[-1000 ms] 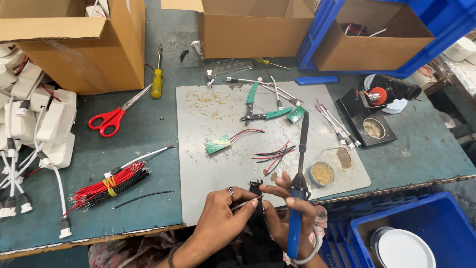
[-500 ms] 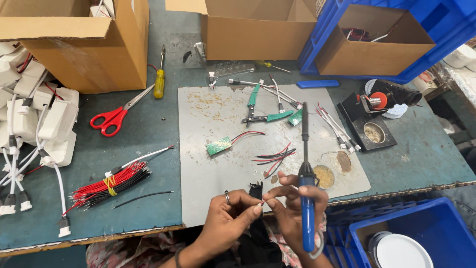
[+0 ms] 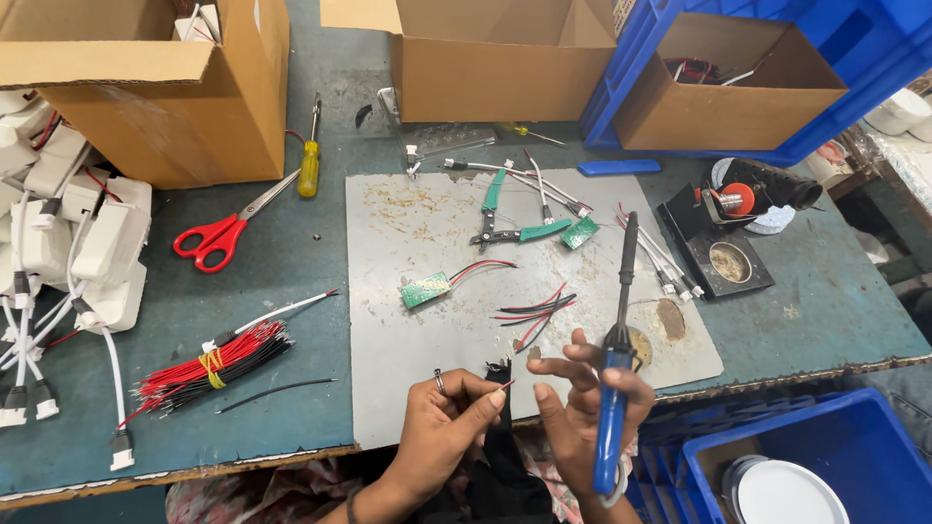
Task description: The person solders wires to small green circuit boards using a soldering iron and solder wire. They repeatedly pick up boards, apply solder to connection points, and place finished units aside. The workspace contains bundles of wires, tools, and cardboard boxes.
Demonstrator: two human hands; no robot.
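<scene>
- The desk (image 3: 291, 262) fills the view, a teal top worn pale at the near edge.
- Three cardboard boxes line the far side: a big one (image 3: 165, 97) at the left, one (image 3: 495, 58) in the middle, and a third (image 3: 723, 92) sitting inside a blue crate (image 3: 670, 29).
- A grey work mat (image 3: 437, 340) lies flat in the middle of the desk, stained with brown marks.
- At the left edge, a heap of white adapters (image 3: 68, 243) with their cables trailing toward the near edge.
- Another blue crate (image 3: 825, 456) sits below the desk at the lower right, with a white round lid (image 3: 791, 495) inside.
- On the right, a black soldering stand (image 3: 723, 257) with a round tin in it.
- Red-handled scissors (image 3: 218, 233) lie shut on the desk, a yellow-handled screwdriver (image 3: 309, 160) just past them.
- A bundle of red and black wires (image 3: 209, 364), tied with a yellow band, lies left of the mat.
- The right hand (image 3: 582, 408) is clamped around a blue-handled soldering iron (image 3: 614, 408), whose dark shaft points away across the mat.
- The left hand (image 3: 447, 427) has thumb and forefinger pinched together on a thin wire (image 3: 505, 386), its tip close to the right hand's fingers over the near edge of the mat.
- Green-handled cutters (image 3: 510, 218) rest on the mat's far part.
- A small green circuit board (image 3: 427, 289) with red and black leads lies mid-mat, well apart from both hands.
- Loose short wires (image 3: 534, 311) are scattered just beyond the iron.
</scene>
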